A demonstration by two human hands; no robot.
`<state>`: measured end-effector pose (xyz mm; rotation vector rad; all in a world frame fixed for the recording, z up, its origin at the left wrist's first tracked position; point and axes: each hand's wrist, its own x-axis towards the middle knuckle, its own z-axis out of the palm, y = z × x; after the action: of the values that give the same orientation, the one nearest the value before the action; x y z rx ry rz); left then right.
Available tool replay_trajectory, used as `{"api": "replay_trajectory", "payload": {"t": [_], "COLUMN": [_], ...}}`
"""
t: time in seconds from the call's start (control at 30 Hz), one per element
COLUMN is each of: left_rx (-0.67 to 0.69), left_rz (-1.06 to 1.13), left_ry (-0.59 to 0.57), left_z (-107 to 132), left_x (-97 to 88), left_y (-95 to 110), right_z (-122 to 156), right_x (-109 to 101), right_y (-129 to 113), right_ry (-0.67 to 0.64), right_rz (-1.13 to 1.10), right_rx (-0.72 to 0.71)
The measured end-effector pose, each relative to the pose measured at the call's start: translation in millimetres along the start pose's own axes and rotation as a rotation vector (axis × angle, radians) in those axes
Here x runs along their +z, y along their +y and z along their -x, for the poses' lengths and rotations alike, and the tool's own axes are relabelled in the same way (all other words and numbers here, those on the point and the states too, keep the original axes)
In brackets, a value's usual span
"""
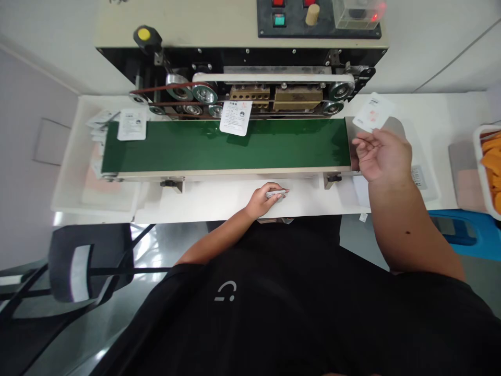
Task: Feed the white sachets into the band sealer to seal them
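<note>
White table (211,201) carries a green belt (289,146). We observe a white pouch (373,111) above the belt's right end, its lower edge apparently pinched in the right hand (383,156); the exact contact is blurred. The left hand (263,201) has its fingers curled around a small pale item (275,194), contents unclear. We judge the pouch light, thin, bendable, perhaps slick; a margin or corner suits gripping, sparing the middle.

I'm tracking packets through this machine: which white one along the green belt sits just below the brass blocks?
The middle packet, with the brass blocks above; another lies at the left end of the belt, a third at the right hand.
</note>
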<state>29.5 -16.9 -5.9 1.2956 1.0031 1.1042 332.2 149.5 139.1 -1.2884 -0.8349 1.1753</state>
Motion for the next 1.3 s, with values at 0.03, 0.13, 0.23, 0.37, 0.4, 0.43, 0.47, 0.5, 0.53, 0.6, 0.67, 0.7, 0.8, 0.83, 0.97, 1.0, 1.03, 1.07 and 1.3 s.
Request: {"api": "replay_trajectory", "payload": {"t": [0.03, 0.13, 0.23, 0.37, 0.4, 0.43, 0.47, 0.5, 0.53, 0.6, 0.67, 0.7, 0.8, 0.83, 0.97, 1.0, 1.03, 1.07, 1.3], "left_rx": [-0.004, -0.008, -0.009, -0.028, -0.031, -0.028, -0.019, -0.004, 0.018, 0.064, 0.096, 0.103, 0.103, 0.101, 0.096, 0.098, 0.104, 0.112, 0.167], "left_rz": [-0.004, -0.028, -0.066, -0.070, -0.060, -0.056, -0.058, -0.065, -0.071, -0.071, -0.059, -0.054, -0.042, -0.035, 0.008, 0.021, 0.028, 0.032, 0.068], "left_ry": [0.002, 0.009, 0.024, 0.045, 0.048, 0.051, 0.052, 0.050, 0.043, 0.010, -0.038, -0.064, -0.128, -0.127, -0.018, -0.011, -0.022, -0.046, -0.103], "left_z": [0, 0, -1, 0, 1, 2, 2, 3, 3, 3, 2, 2, 1, 1, -2, -3, -3, -4, -8], "left_x": [0.0, -0.6, -1.7, -3.4, -3.9, -4.5, -5.1, -5.7, -6.2, -7.3, -8.1, -8.5, -9.7, -10.0, -10.3, -10.0, -9.6, -9.3, -8.7], "left_y": [0, -2, -3, -5, -5, -5, -5, -4, -4, -2, -1, -1, -3, -5, -11, -12, -13, -13, -8], "right_z": [-5, -16, -14, 28, 47, 67, 88, 108, 126, 154, 170, 174, 177, 176, 165, 160, 153, 145, 49], "right_x": [6, 28, 47, 49, 45, 40, 34, 29, 24, 19, 20, 23, 31, 33, 27, 23, 19, 14, -20], "right_y": [2, 0, -10, -11, -6, 1, 10, 22, 35, 63, 90, 101, 120, 122, 98, 86, 73, 59, -1], "right_ry": [-0.043, -0.136, -0.238, -0.227, -0.175, -0.124, -0.094, -0.125, -0.226, -0.514, -0.772, -0.848, -0.869, -0.839, -0.740, -0.700, -0.645, -0.576, -0.190], "right_rz": [0.038, 0.113, 0.159, 0.200, 0.209, 0.232, 0.267, 0.342, 0.468, 0.732, 0.892, 0.917, 0.879, 0.861, 0.783, 0.741, 0.685, 0.619, 0.215], "right_rx": [0.064, 0.245, 0.238, 0.073, -0.030, -0.145, -0.233, -0.275, -0.262, -0.129, 0.025, 0.076, 0.144, 0.150, 0.089, 0.062, 0.039, 0.017, -0.071]}}
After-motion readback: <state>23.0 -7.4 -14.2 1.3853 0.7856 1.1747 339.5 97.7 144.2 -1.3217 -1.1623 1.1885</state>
